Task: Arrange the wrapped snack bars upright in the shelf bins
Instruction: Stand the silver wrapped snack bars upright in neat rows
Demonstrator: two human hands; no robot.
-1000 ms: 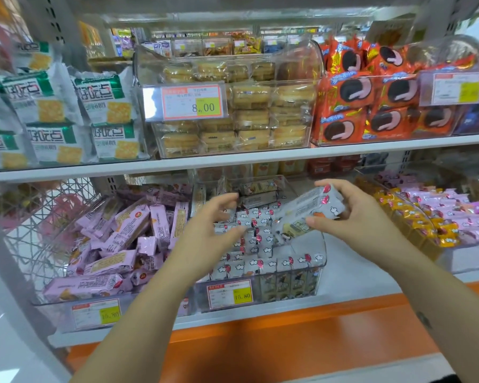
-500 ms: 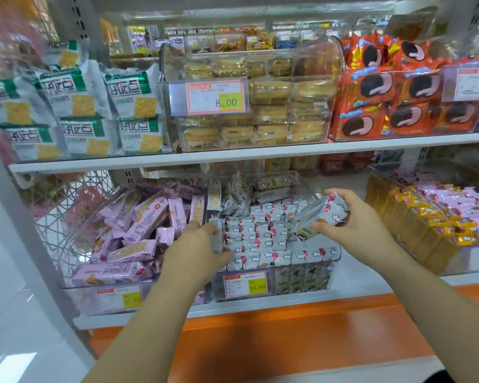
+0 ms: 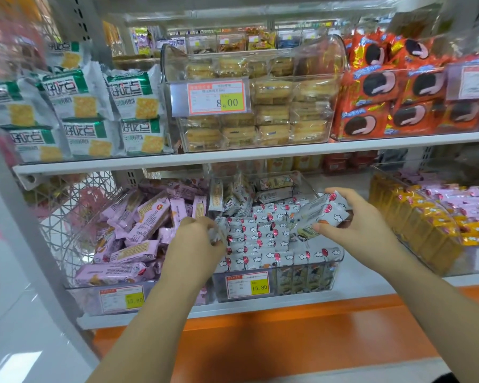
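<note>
A clear plastic bin [image 3: 302, 283] on the lower shelf holds several rows of grey-white wrapped snack bars [image 3: 257, 239] standing upright, with a few loose ones lying at its back. My left hand [image 3: 197, 244] is at the bin's left edge and pinches one grey-white bar [image 3: 219, 230]. Over the bin's right side, my right hand [image 3: 351, 225] grips a small bundle of the same bars [image 3: 320, 214], tilted.
A bin of jumbled pink bars [image 3: 138, 230] stands to the left, and rows of yellow bars [image 3: 415, 222] fill a bin to the right. The upper shelf [image 3: 260, 156] carries cracker bags, a clear cake bin and red cookie packs. An orange ledge [image 3: 288, 341] runs below.
My left hand went down from mid-air to the bin's left edge and took hold of one bar. My right hand with its bundle sank slightly. The view shifted left and closer.
</note>
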